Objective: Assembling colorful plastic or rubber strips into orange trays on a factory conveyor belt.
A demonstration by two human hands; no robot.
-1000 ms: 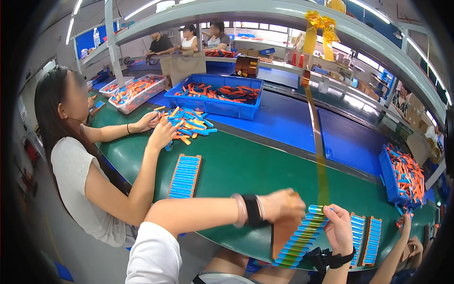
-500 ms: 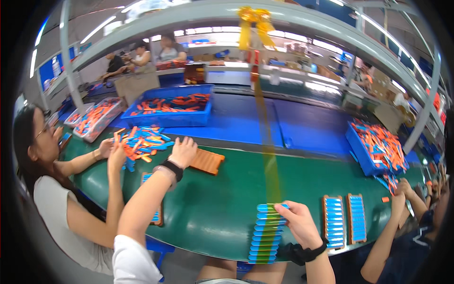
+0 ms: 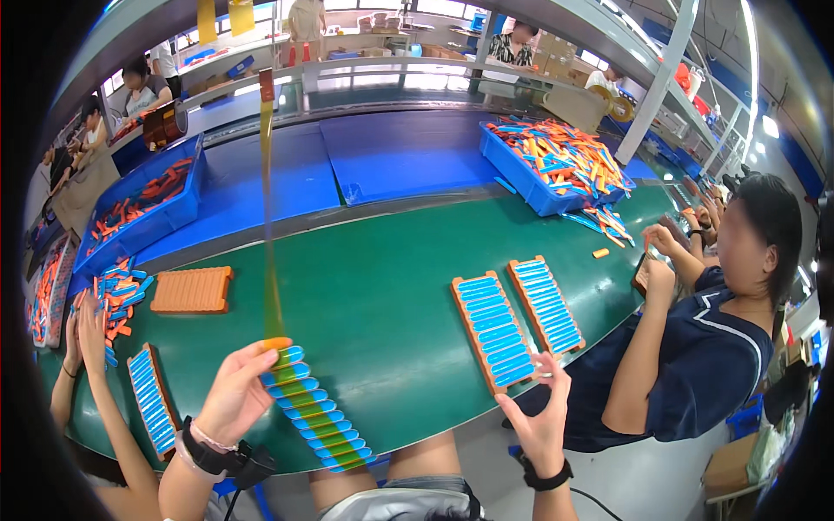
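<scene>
My left hand (image 3: 228, 398) pinches the lower end of a long yellow tape strip (image 3: 268, 217) that hangs from overhead. The tape runs down the middle of a row of blue pieces (image 3: 317, 410) lying on the green belt (image 3: 382, 286) at its near edge. My right hand (image 3: 540, 415) is spread open, fingertips at the near end of an orange tray filled with blue pieces (image 3: 492, 330). A second filled tray (image 3: 546, 304) lies just right of it. An empty orange tray (image 3: 193, 289) rests further left on the belt.
A co-worker's hands (image 3: 87, 326) at the left sort loose blue and orange pieces beside another filled tray (image 3: 153, 401). A seated person in a dark shirt (image 3: 695, 365) works at the right. Blue bins of pieces (image 3: 556, 165) (image 3: 139, 213) stand behind the belt.
My left hand set the empty orange tray down on the belt and came back to the tape at the top of the blue row. My right hand left the row for the filled tray.
</scene>
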